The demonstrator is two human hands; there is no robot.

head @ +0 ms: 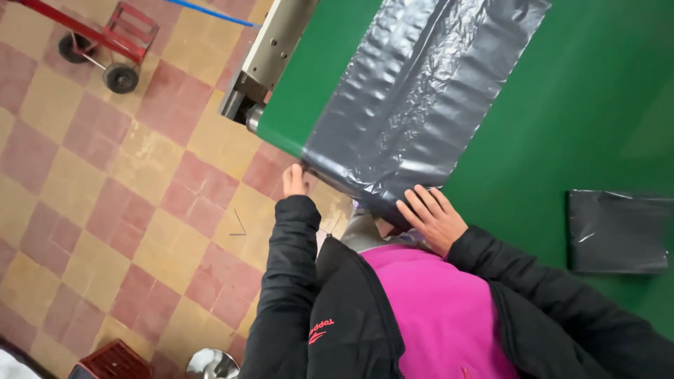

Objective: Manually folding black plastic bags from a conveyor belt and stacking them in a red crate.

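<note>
Sheet: dark grey crinkled plastic film [414, 98] is lying along the green conveyor belt [562, 105], overhanging its near edge.
Left hand [294, 181]: pinching the film's corner.
Right hand [433, 217]: pressing flat, fingers spread.

A floor of worn tiles [140, 175] is laid in a red and yellow checker pattern. A red hand truck [105, 42] with 2 black wheels is parked at the upper left. A red crate [112, 361] and a shiny metal bowl [212, 364] are seen at the bottom edge.
</note>
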